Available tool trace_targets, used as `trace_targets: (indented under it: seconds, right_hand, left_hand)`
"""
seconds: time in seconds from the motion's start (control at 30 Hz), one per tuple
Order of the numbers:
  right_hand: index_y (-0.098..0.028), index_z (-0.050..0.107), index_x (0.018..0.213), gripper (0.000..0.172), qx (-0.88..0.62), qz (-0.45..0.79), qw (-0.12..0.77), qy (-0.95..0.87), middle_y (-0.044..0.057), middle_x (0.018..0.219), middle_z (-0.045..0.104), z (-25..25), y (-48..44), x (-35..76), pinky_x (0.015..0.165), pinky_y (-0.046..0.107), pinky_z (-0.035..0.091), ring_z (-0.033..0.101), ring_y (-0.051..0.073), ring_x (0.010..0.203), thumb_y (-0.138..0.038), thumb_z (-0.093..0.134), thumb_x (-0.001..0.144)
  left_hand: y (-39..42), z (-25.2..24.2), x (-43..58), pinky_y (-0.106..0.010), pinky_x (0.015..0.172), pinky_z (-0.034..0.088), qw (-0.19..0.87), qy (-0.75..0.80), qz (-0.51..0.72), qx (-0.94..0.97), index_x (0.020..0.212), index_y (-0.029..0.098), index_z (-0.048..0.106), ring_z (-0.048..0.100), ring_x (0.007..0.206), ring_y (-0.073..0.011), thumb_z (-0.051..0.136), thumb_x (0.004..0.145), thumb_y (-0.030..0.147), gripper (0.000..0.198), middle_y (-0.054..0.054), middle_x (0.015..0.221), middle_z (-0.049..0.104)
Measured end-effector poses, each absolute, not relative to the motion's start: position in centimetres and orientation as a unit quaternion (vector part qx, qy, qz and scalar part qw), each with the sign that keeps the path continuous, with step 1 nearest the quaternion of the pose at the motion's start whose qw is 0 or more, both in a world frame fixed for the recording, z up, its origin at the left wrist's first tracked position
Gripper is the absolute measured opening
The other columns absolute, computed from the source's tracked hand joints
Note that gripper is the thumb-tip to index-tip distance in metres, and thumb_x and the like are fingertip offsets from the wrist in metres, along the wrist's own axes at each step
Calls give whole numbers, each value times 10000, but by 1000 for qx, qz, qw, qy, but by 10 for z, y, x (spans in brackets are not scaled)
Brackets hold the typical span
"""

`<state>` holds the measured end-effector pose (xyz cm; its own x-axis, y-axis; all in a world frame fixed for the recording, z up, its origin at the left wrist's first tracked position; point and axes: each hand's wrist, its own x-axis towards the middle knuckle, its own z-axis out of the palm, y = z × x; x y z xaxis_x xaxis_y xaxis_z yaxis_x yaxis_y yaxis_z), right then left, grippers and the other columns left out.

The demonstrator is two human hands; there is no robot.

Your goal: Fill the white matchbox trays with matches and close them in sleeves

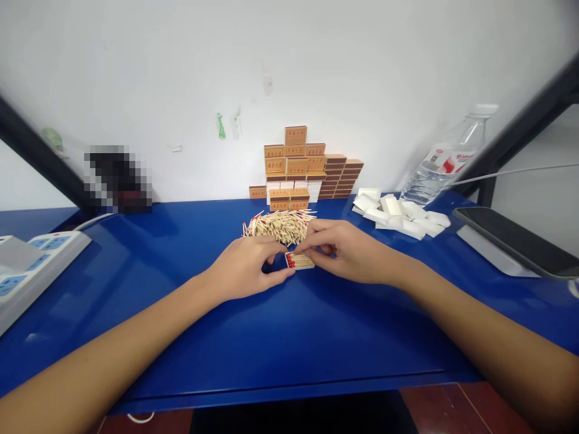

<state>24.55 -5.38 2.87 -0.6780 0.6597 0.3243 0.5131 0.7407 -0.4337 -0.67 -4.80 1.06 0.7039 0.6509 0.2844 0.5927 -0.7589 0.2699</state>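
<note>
A small white matchbox tray [299, 261] filled with red-tipped matches lies on the blue table [280, 337], between my two hands. My left hand [246, 268] curls round its left end, thumb and fingers touching the tray. My right hand [346, 250] is closed on the tray's right side, fingertips pinched over the matches. Just behind the hands lies a loose pile of matches [280, 224].
Stacked brown matchboxes [301, 166] stand against the white wall. White empty trays [400, 214] lie at the right, beside a plastic water bottle [446, 163] and a phone [520, 241]. A power strip [31, 259] sits at the left edge.
</note>
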Motion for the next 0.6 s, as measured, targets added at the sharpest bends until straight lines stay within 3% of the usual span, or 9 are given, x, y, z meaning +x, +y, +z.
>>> trace_targets:
  seconds: [0.27,0.43,0.6]
  right_hand:
    - [-225,777,956,160,-387,152,283,-864,18,804,617,31,-49,250,640,290,411,525,142,683,-216,622,919]
    - [-226,804,997,231,-312,210,226,-899,11,788,625,33,-54,247,650,282,422,531,131,673,-161,609,891]
    - [-221,815,1001,244,-303,194,242,-901,17,800,639,32,-55,246,646,274,416,530,122,665,-148,604,904]
  left_hand:
    - [-49,11,-6,-302,628,439,80,338,185,919,1034,196,749,589,683,-150,658,949,463,294,-4,800,660]
    - [-48,12,-6,-305,637,434,84,343,173,920,1007,195,751,592,710,-158,658,951,453,280,-9,804,656]
    - [-47,12,-6,-304,652,442,84,343,172,920,993,190,748,588,714,-158,660,949,455,282,-8,803,653]
